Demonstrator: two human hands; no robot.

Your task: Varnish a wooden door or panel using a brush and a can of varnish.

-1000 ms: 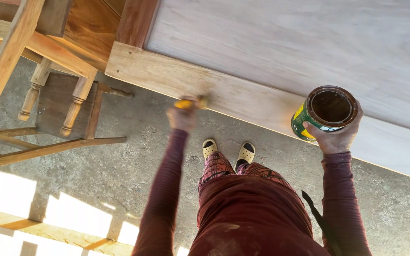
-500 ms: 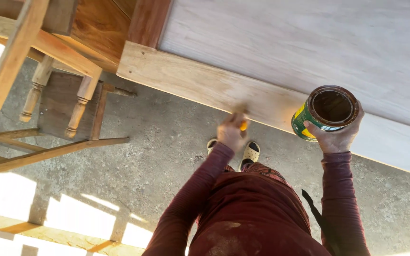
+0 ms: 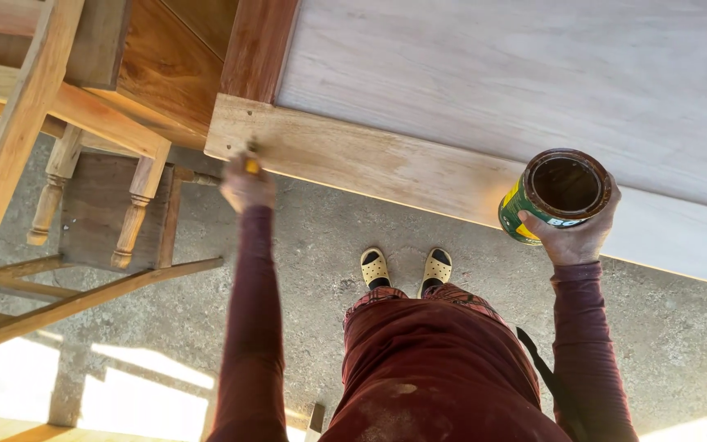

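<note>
1. The left hand [image 3: 247,187] had swept from the middle of the frame, where it was half a second earlier, out to the upper left, and its arm was now stretched nearly straight.
2. Its grip was closed on a brush [image 3: 251,162], whose yellow handle showed just above the knuckles; the tip touched the plank [image 3: 353,160] close to that plank's left end.
3. As a judgement, the stroke had run along the plank's edge to its end, so this pass was about finished there.
4. The right hand [image 3: 573,237] had hardly moved: its grip held the can [image 3: 556,196] from below at the right of the frame, open top up, in front of the pale board [image 3: 517,74].
5. Hard to make out: the bristles were tiny and blurred, so how wet they were could not be told.
6. The can's dark inside hid its level.
7. The left fingers were hidden behind the back of the hand.
8. The board and plank were cut off at the right edge; the chairs [image 3: 83,164] at upper left were cut off too.
</note>
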